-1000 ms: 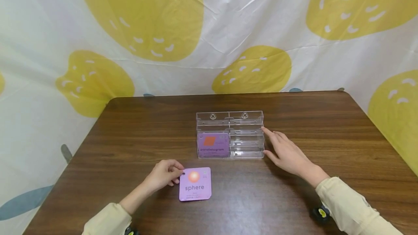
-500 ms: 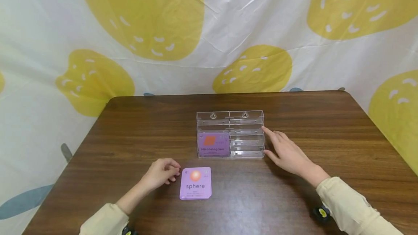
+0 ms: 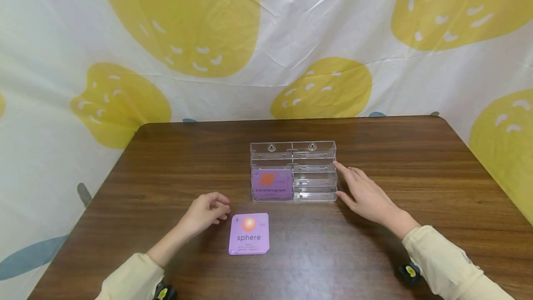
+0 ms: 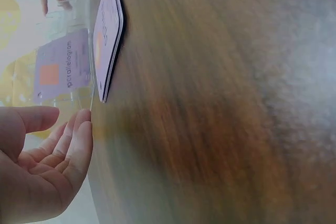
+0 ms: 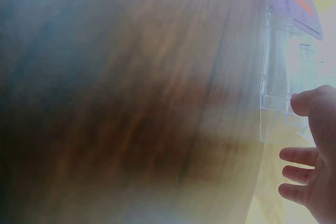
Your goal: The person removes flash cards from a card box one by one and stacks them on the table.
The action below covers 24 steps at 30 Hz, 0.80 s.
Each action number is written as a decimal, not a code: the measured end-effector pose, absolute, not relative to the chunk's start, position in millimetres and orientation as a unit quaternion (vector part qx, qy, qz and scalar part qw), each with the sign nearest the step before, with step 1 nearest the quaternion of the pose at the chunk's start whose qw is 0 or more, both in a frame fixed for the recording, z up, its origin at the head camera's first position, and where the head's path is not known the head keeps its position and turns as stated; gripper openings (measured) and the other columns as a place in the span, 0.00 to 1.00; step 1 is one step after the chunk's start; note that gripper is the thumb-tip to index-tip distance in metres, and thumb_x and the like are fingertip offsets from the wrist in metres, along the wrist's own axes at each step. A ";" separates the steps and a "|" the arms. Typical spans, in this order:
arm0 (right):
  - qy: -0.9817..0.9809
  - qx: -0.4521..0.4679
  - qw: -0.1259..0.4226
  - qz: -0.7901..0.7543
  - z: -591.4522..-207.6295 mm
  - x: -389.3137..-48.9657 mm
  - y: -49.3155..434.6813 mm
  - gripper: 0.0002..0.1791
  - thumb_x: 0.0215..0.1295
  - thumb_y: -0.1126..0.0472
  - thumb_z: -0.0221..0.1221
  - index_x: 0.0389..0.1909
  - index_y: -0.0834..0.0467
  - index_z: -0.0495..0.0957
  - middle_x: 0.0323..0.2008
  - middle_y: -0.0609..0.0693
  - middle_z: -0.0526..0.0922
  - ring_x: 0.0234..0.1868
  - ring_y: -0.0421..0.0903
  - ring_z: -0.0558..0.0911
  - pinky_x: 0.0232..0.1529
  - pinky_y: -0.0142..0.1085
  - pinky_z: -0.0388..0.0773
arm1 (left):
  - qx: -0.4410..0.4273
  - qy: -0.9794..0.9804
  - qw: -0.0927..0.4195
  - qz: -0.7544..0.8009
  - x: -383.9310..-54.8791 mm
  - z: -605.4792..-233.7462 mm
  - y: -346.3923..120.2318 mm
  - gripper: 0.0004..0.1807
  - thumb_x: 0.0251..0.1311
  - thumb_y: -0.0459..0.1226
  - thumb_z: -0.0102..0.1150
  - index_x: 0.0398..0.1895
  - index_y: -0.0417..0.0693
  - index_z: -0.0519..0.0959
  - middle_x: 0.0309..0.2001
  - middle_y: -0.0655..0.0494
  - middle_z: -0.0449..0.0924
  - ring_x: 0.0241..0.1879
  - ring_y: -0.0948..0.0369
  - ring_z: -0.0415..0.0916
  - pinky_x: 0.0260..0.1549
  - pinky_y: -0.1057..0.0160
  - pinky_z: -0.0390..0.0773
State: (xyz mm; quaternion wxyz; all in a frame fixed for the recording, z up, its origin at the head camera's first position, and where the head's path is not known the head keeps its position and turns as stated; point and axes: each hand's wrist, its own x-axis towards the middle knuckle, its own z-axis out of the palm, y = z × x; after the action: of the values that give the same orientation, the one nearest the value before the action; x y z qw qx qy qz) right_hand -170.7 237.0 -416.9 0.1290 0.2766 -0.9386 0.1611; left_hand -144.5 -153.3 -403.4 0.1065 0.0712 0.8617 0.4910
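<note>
**Stack of cards (image 3: 249, 234) lies in front of a clear plastic card rack (image 3: 315, 189)**

From where I stand, I see a person working at a dark wood-grain surface (image 3: 125, 207). The stack of cards is on it, nearer the person than the rack and roughly in line with the rack's left column. The top card is lilac, printed "sphere" under a glowing orange ball, and another card's edge peeks out beneath it.

The left hand (image 3: 207, 210) is just beside the stack's far left corner, apart from it, fingers loosely bent and holding nothing. The right hand (image 3: 366, 196) is spread, thumb and forefinger touching the rack's right side without being wrapped around it.

The rack has two columns of tiered pockets. A purple parallelogram card (image 3: 272, 184) sits low in the left column; I can't tell exactly which pocket holds it. Behind everything hangs a white cloth (image 3: 291, 17) printed with big yellow lemons.
</note>
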 end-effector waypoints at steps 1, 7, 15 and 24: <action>-0.938 0.277 0.129 0.162 -416.8 -170.6 236.9 0.39 0.58 0.60 0.59 0.67 0.62 0.50 0.52 0.63 0.71 0.53 0.57 0.69 0.50 0.50 0.69 | 0.075 0.862 0.107 0.490 -145.3 -403.0 -152.5 0.09 0.56 0.29 0.55 0.39 0.31 0.75 0.32 0.43 0.81 0.28 0.57 0.79 0.26 0.63 0.79; -0.938 0.277 0.131 0.160 -417.1 -170.4 237.3 0.39 0.58 0.59 0.59 0.67 0.62 0.50 0.53 0.63 0.71 0.53 0.57 0.69 0.50 0.51 0.69 | 0.112 0.858 0.109 0.490 -151.1 -397.9 -147.5 0.12 0.57 0.31 0.55 0.41 0.29 0.74 0.34 0.39 0.80 0.31 0.54 0.79 0.28 0.61 0.80; -0.940 0.274 0.127 0.159 -416.7 -170.2 237.3 0.39 0.58 0.59 0.59 0.67 0.62 0.50 0.53 0.63 0.71 0.53 0.57 0.69 0.51 0.51 0.69 | 0.135 0.863 0.093 0.477 -157.7 -388.6 -137.1 0.10 0.55 0.29 0.57 0.39 0.30 0.75 0.33 0.41 0.80 0.32 0.55 0.79 0.29 0.62 0.79; -0.939 0.277 0.130 0.159 -416.3 -169.9 236.9 0.39 0.58 0.59 0.59 0.67 0.62 0.50 0.53 0.63 0.71 0.53 0.57 0.69 0.51 0.51 0.69 | 0.150 0.851 0.072 0.498 -166.3 -390.8 -128.4 0.13 0.51 0.31 0.62 0.39 0.32 0.76 0.37 0.41 0.81 0.36 0.52 0.80 0.37 0.61 0.79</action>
State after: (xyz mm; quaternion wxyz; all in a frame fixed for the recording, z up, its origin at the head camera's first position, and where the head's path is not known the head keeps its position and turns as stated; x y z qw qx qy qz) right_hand -169.9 236.9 -416.3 0.1300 0.2771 -0.9386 0.1592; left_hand -166.3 -128.4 -390.8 0.0715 0.1497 0.8512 0.4979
